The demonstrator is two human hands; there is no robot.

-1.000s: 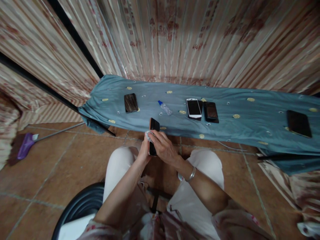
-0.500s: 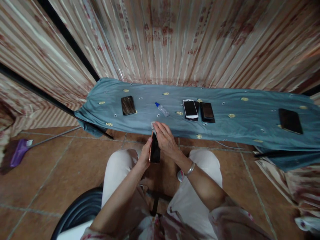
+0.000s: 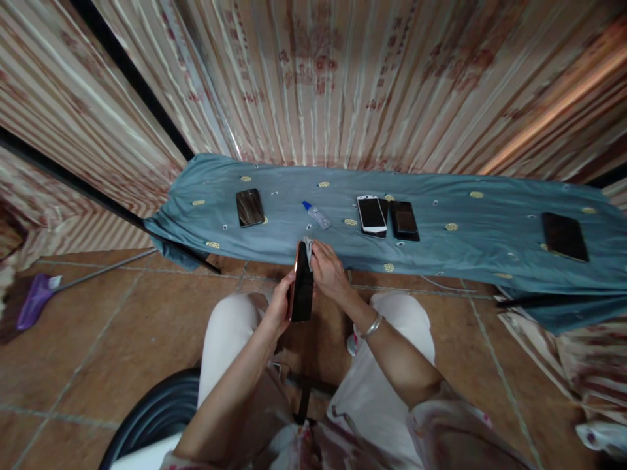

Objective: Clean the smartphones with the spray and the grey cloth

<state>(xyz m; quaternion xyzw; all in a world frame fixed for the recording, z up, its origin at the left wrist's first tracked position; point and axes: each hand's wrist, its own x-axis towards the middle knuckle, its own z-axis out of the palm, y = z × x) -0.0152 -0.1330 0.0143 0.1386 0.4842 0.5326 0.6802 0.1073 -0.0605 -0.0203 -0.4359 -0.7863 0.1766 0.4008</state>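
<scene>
Between my knees, my left hand is closed round the side of a smartphone with a dark screen and a copper-coloured edge. My right hand pinches a small grey cloth against the phone's upper right edge. Beyond them, on the cloth-covered table, lies a clear bottle with a blue cap. A white phone rests partly over a dark one, and beside it are stacked dark phones. Another dark phone lies to the left.
The narrow table wears a blue-green cloth with yellow prints. A dark tablet-like device lies at its right end. Striped curtains hang behind. On the tiled floor are a purple broom at left and a black round tub near my left leg.
My right hand has shifted with the grey cloth from across the phone's top to its right edge, uncovering more of the screen. The phone is turned slightly more towards me.
</scene>
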